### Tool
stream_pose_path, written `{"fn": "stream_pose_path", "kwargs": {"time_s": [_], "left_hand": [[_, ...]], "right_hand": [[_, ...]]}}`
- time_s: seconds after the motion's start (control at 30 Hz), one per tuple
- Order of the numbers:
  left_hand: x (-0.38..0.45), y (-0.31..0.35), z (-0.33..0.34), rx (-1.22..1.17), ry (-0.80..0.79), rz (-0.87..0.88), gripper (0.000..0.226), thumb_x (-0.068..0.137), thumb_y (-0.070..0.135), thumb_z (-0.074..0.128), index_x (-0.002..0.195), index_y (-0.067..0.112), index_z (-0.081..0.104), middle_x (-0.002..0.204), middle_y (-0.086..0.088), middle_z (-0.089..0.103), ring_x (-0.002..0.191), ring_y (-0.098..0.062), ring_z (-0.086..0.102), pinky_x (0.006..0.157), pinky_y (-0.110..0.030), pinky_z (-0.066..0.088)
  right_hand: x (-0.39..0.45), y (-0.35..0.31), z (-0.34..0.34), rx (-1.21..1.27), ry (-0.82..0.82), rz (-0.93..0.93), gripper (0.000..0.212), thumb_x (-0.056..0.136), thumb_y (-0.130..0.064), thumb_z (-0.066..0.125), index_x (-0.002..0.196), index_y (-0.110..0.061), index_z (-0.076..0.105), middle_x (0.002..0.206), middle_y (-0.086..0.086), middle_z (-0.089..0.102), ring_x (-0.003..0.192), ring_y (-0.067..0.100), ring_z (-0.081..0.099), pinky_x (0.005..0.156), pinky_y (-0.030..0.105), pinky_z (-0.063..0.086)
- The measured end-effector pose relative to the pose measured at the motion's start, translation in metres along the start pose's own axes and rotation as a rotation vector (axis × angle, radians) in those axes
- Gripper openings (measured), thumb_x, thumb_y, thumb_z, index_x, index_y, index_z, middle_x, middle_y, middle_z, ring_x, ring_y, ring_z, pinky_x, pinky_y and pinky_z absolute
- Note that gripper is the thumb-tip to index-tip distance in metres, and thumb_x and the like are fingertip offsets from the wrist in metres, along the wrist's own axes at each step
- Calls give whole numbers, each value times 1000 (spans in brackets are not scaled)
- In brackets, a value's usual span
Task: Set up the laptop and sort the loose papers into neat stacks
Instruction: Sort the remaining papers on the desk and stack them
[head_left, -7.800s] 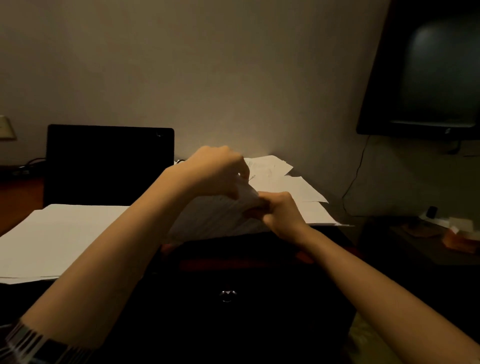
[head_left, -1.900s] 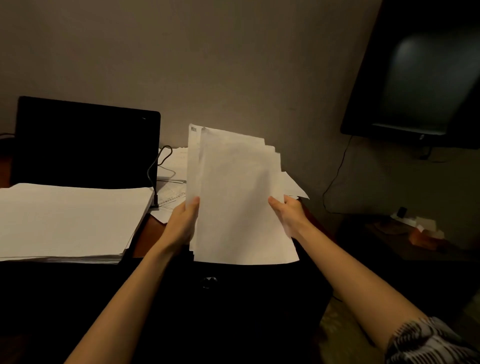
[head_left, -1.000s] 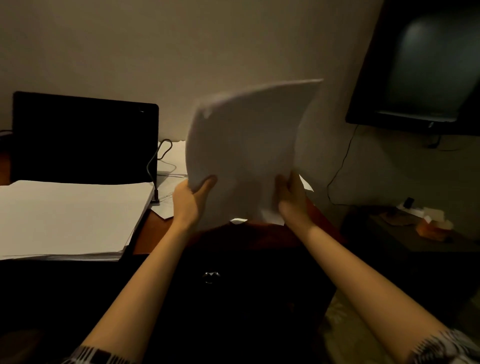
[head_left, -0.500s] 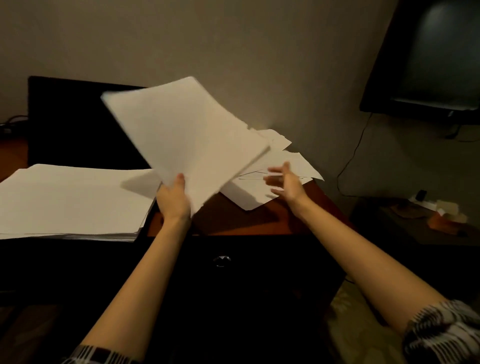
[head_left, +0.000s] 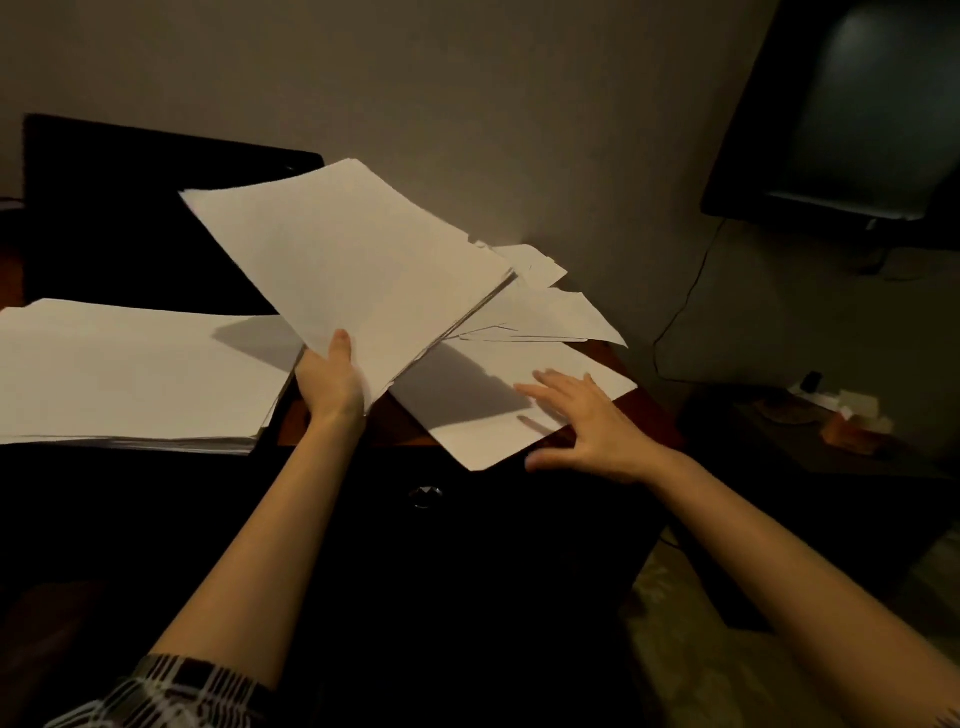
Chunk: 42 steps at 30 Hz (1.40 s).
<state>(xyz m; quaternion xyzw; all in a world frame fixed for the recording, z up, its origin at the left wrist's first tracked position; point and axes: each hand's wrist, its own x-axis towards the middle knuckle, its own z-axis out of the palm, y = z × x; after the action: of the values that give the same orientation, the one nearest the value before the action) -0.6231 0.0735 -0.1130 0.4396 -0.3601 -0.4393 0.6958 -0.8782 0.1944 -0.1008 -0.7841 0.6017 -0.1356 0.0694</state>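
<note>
My left hand (head_left: 332, 382) grips a thick bundle of white papers (head_left: 353, 265) by its lower corner and holds it tilted above the desk. My right hand (head_left: 582, 426) is spread flat with straight fingers on a loose sheet (head_left: 483, 410) near the desk's front right edge. More loose papers (head_left: 545, 306) lie scattered behind that sheet. A big neat stack of paper (head_left: 130, 374) lies on the left. The open laptop (head_left: 119, 223), screen dark, stands behind that stack.
The wooden desk (head_left: 405, 431) has a dark front with a small drawer knob (head_left: 425, 496). A dark wall-mounted screen (head_left: 852, 114) hangs at upper right with a cable (head_left: 680, 306) running down. A low side table (head_left: 841, 431) with small items stands at right.
My left hand has lowered the bundle slightly toward the left stack. My right hand, which let go of the bundle about a second ago, has come down flat onto a loose sheet.
</note>
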Motion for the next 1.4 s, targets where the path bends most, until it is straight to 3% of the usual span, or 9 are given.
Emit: {"fn": "stream_pose_path", "kwargs": {"time_s": [0.1,0.2,0.27,0.53,0.7,0.9,1.1,1.23,1.4], "left_hand": [[-4,2,0,26,-22,16,40,100,16,48,135,-2,47,127,-6,56,114,-18,54,92,-22,43],[-6,6,3,31,-38,28,37,99,15,48,135,4,47,122,-3,55,109,-15,51,91,-23,41],[-5,7,4,63,-43,38,38,99,17,48,135,4,48,126,-6,56,113,-18,52,93,-24,39],[-8,6,2,246,-145,125,36,98,22,52,124,-2,58,119,-16,63,110,-28,58,88,-29,42],[-15,10,8,242,-275,92,37,98,23,50,127,0,55,110,-8,61,96,-16,56,77,-26,41],[-27,16,9,200,-547,23,24,101,29,41,112,11,53,96,2,60,91,-16,57,76,-21,44],[-32,20,3,85,-691,-44,40,86,51,52,102,15,57,86,5,66,72,-12,61,53,-18,48],[-29,20,5,219,-753,-11,33,80,17,71,110,9,58,94,-3,67,78,-13,67,64,-20,55],[-16,26,16,392,-749,110,28,86,21,66,113,17,56,109,-6,64,96,-22,63,79,-36,57]], "right_hand": [[-15,7,28,-99,104,-2,74,76,-45,73,142,-30,41,148,-3,38,137,14,32,117,44,20],[-24,9,35,91,473,-119,28,79,-11,67,106,-19,71,105,-4,70,99,5,61,86,36,54],[-26,4,20,274,482,-110,18,81,-13,68,97,-21,71,90,-7,69,86,-4,61,77,20,52],[-5,-16,-67,461,467,34,23,84,-4,68,62,-10,61,48,-16,48,51,-5,39,51,18,33],[4,-19,-105,886,700,129,12,93,-10,57,86,-10,66,71,-4,70,62,8,65,57,25,54],[46,-18,-73,952,852,516,17,93,-20,59,84,-6,61,89,12,68,82,28,69,72,42,59],[58,-14,-52,1024,851,631,13,94,-23,57,93,-10,58,86,4,66,81,22,66,58,28,54],[59,-20,-53,1051,800,643,24,91,-22,62,104,-12,45,90,2,59,78,17,62,60,28,51],[64,-14,-79,1072,700,460,36,84,-11,70,113,-2,53,99,7,64,77,15,65,62,26,55]]}}
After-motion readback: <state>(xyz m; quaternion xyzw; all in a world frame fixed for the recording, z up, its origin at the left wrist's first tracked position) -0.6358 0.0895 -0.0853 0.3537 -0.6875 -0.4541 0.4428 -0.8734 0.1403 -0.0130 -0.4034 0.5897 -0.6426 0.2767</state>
